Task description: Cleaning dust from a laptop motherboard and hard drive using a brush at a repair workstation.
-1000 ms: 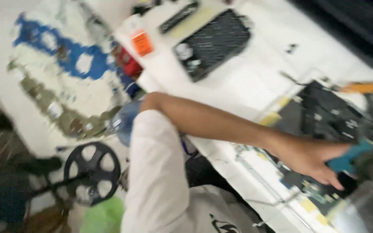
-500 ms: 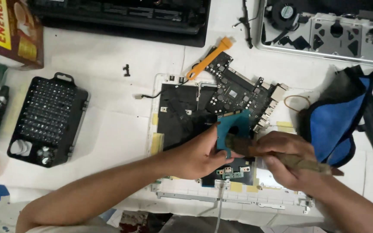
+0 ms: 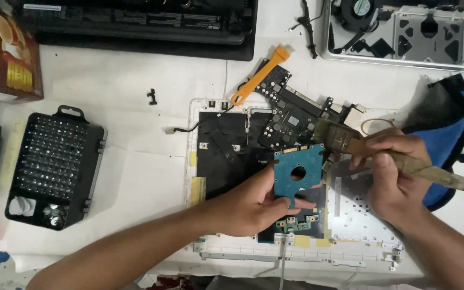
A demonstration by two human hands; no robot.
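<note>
My left hand [image 3: 253, 207] grips a small blue-green circuit board [image 3: 299, 172] with a round hole, holding it upright over an opened white laptop base [image 3: 296, 252]. My right hand [image 3: 390, 180] holds a worn, dirty brush [image 3: 404, 158], its bristle end at the upper right corner of the small board. A dark motherboard [image 3: 291, 115] lies loose on the base behind the small board. An orange plastic pry tool [image 3: 259, 75] rests just past it.
A black screwdriver bit case [image 3: 55, 166] stands open at the left. A cardboard box [image 3: 4, 48] sits far left, a black laptop part [image 3: 135, 24] at the back, a silver laptop shell [image 3: 409, 32] back right, a blue-black pouch [image 3: 452, 139] at the right.
My view swung from the floor and table edge to straight over the laptop. My left hand has raised the small blue-green board upright and my right hand has brought the brush to it.
</note>
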